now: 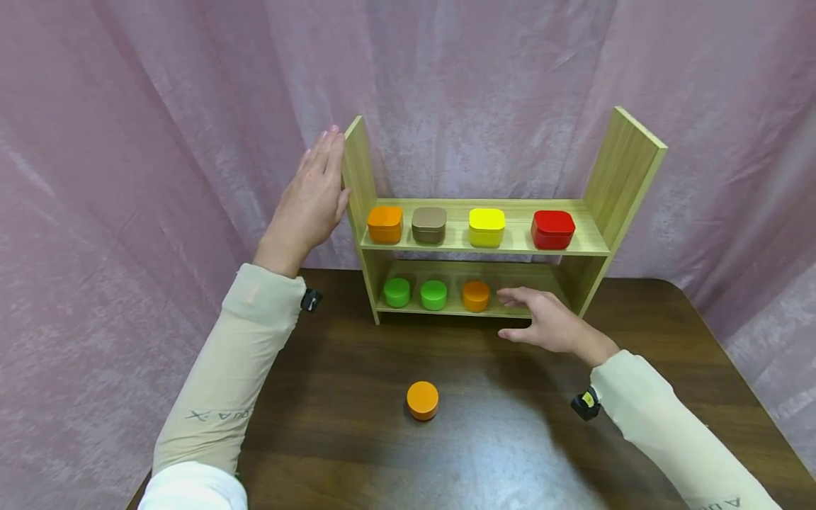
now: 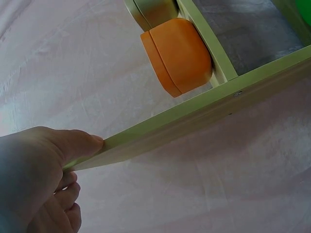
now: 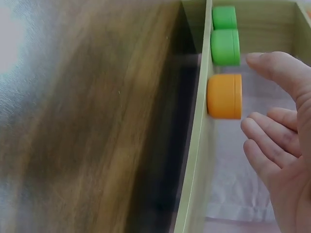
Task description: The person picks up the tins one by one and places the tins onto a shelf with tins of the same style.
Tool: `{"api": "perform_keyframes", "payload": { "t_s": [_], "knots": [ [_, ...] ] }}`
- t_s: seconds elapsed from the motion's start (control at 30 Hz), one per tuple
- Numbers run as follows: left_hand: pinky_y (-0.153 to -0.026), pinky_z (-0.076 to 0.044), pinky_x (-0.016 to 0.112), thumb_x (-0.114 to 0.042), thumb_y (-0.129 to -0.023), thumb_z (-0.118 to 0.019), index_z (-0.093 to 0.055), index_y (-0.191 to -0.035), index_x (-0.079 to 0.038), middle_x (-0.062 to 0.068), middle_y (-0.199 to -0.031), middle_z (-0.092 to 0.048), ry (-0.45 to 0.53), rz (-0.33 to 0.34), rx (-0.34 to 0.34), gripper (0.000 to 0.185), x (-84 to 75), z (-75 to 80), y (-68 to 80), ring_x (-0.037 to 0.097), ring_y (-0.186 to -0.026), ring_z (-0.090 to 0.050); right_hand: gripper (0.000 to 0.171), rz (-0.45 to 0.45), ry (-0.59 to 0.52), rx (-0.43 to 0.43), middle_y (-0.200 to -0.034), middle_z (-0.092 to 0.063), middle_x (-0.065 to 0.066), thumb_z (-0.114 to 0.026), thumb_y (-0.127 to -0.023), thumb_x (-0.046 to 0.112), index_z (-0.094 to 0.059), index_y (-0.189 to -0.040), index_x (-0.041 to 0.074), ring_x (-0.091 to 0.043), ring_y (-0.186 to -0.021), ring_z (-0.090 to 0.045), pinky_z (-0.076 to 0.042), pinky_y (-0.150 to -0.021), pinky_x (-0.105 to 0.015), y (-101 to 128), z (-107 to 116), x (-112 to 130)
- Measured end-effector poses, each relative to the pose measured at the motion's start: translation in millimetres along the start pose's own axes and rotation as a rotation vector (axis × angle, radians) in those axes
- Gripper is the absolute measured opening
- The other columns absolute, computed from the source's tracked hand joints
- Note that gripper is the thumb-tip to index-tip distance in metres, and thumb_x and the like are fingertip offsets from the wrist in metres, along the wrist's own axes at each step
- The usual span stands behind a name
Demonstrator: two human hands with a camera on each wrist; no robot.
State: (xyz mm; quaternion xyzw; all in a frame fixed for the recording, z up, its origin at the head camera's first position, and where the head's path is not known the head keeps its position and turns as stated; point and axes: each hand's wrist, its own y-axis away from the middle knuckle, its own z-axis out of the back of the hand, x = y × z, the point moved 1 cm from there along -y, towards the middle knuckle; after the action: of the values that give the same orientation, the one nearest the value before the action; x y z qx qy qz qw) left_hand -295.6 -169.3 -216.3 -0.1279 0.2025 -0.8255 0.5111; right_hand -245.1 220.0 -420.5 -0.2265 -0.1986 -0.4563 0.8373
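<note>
My left hand [image 1: 310, 196] holds the left side panel [image 2: 160, 121] of a small two-tier wooden shelf. In the left wrist view the thumb lies on the panel's edge, the other fingers on its outer side. My right hand [image 1: 547, 319] is in front of the lower tier, thumb and fingers apart, nothing between them. Just left of its fingertips sits an orange round container [image 1: 475, 296]. Two green round containers, one [image 1: 397, 292] at the far left and another [image 1: 433, 295] beside it, share that tier. A second orange round container [image 1: 423, 400] lies on the table.
Along the upper tier stand an orange box [image 1: 385, 224], a brown box [image 1: 429, 225], a yellow box [image 1: 486, 227] and a red box [image 1: 552, 229]. The right side panel [image 1: 627, 177] rises high. A pink curtain [image 1: 484, 92] hangs behind the dark wooden table [image 1: 331, 439].
</note>
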Motion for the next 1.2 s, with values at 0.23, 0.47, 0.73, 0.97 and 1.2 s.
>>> {"api": "perform_keyframes", "payload": {
  "t_s": [0.23, 0.47, 0.73, 0.97, 1.2],
  "knots": [
    [-0.136, -0.016, 0.051, -0.012, -0.106, -0.06, -0.012, -0.167, 0.003, 0.02, -0.177, -0.014, -0.007, -0.002, 0.002, 0.079, 0.3, 0.1, -0.4, 0.035, -0.166, -0.015, 0.069, 0.057, -0.022, 0.019, -0.135, -0.071, -0.014, -0.089, -0.086, 0.026, -0.06, -0.144, 0.002, -0.031, -0.124, -0.07, -0.057, -0.107, -0.052, 14, -8, 16],
    [-0.136, -0.016, 0.051, -0.011, -0.106, -0.06, -0.012, -0.167, 0.003, 0.02, -0.177, -0.015, 0.0, -0.007, -0.003, 0.079, 0.7, 0.0, -0.3, 0.034, -0.166, -0.015, 0.07, 0.079, -0.052, 0.066, -0.136, -0.071, -0.01, -0.088, -0.086, 0.028, -0.06, -0.145, 0.004, -0.03, -0.124, -0.069, -0.056, -0.107, -0.052, 22, -27, 29],
    [-0.136, -0.014, 0.049, -0.012, -0.106, -0.06, -0.012, -0.167, 0.003, 0.02, -0.177, -0.014, -0.004, 0.0, 0.002, 0.079, 1.3, -0.6, -0.7, 0.034, -0.166, -0.014, 0.067, 0.159, -0.101, 0.108, -0.135, -0.071, -0.012, -0.087, -0.088, 0.032, -0.06, -0.143, 0.005, -0.031, -0.121, -0.07, -0.058, -0.104, -0.052, 22, -56, 36],
    [-0.136, -0.013, 0.049, -0.012, -0.107, -0.059, -0.011, -0.168, 0.002, 0.019, -0.178, -0.013, -0.001, 0.0, 0.007, 0.079, 0.4, 0.5, -0.9, 0.033, -0.166, -0.014, 0.069, 0.176, -0.175, 0.154, -0.135, -0.071, -0.014, -0.087, -0.088, 0.031, -0.059, -0.144, 0.002, -0.03, -0.12, -0.071, -0.058, -0.104, -0.05, 21, -88, 42],
    [-0.136, -0.015, 0.05, -0.012, -0.106, -0.06, -0.012, -0.167, 0.002, 0.019, -0.178, -0.014, -0.005, 0.004, 0.005, 0.079, 1.4, 0.0, -0.8, 0.034, -0.166, -0.015, 0.069, 0.167, -0.234, 0.202, -0.138, -0.07, -0.011, -0.088, -0.087, 0.026, -0.059, -0.145, 0.002, -0.025, -0.122, -0.07, -0.057, -0.108, -0.044, 20, -115, 50]
  ]
}}
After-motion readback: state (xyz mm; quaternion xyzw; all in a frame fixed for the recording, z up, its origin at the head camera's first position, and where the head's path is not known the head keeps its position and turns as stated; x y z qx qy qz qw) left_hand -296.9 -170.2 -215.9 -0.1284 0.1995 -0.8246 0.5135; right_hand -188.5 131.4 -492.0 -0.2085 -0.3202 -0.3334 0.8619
